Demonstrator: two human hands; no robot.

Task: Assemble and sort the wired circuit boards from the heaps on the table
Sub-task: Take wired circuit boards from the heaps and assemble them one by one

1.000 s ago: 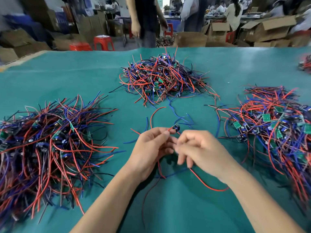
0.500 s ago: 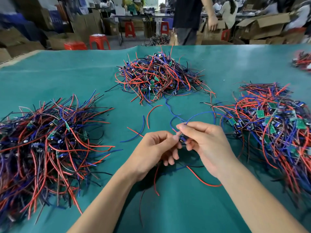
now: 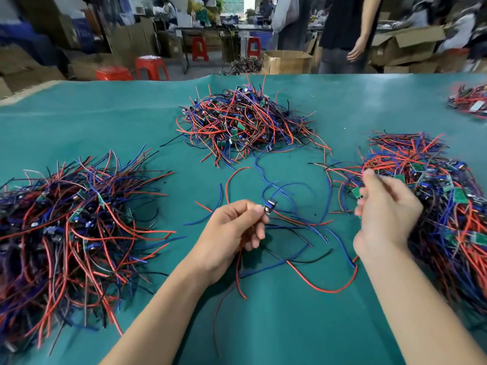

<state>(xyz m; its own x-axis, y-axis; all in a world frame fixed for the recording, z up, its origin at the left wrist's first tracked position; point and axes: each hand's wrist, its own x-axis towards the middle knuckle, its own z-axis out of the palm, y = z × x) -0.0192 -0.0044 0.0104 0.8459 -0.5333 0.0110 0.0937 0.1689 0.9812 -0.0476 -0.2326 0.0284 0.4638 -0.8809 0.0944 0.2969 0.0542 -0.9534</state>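
Observation:
My left hand (image 3: 232,230) pinches a small wired circuit board (image 3: 270,206) between thumb and forefinger above the green table (image 3: 263,325). Its blue and red wires trail down onto the cloth. My right hand (image 3: 382,214) is blurred at the left edge of the right heap (image 3: 434,196), thumb raised and fingers loosely curled beside a green board (image 3: 356,192). I see nothing gripped in it. A second heap of red, blue and black wired boards (image 3: 66,222) lies at the left. A third heap (image 3: 242,125) lies at the far centre.
Loose red and blue wires (image 3: 324,288) lie on the cloth between my forearms. A smaller pile (image 3: 469,101) sits at the far right edge. Beyond the table stand a person (image 3: 345,32), cardboard boxes (image 3: 287,61) and red stools (image 3: 151,67).
My right hand has let go of the board and swung right to the edge of the right heap. My left hand keeps the board and has turned it upward.

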